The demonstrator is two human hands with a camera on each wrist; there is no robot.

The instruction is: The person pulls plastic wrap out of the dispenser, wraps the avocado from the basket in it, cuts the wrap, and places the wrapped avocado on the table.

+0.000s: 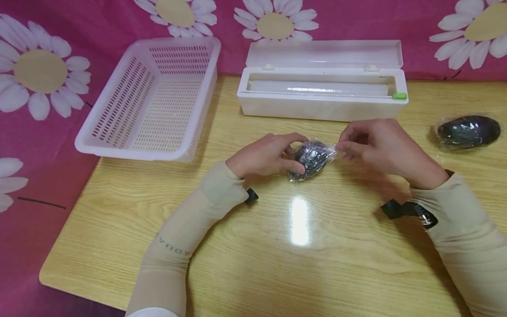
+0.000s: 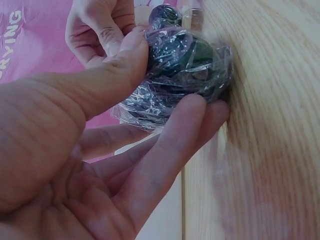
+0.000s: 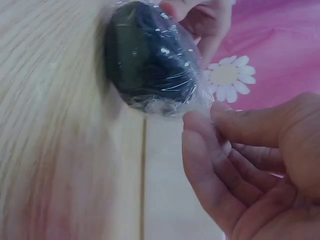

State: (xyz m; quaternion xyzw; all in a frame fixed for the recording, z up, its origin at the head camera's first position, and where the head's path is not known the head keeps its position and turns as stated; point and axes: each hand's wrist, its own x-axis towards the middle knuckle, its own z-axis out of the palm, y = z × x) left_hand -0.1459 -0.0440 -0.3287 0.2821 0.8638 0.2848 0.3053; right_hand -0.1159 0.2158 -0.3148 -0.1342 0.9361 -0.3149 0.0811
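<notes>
A dark egg-shaped fruit (image 1: 313, 156), much like an avocado, lies on the table wrapped in clear, wrinkled cling film. My left hand (image 1: 267, 154) holds it from the left, thumb on the near side and fingers on the far side. At its other end, the right hand (image 1: 380, 147) pinches a gathered end of the cling film (image 1: 330, 152) between thumb and forefinger. The right wrist view shows the dark fruit (image 3: 150, 55) closely covered, with the film bunched toward those fingertips (image 3: 192, 122).
A white slotted basket (image 1: 136, 154) stands at the back left. Behind the hands is a white cling film box (image 1: 317, 105), lid raised, with a film roll (image 1: 317, 88) inside. Another wrapped dark fruit (image 1: 469, 132) lies at the right. A pink daisy cloth (image 1: 225, 22) hangs behind.
</notes>
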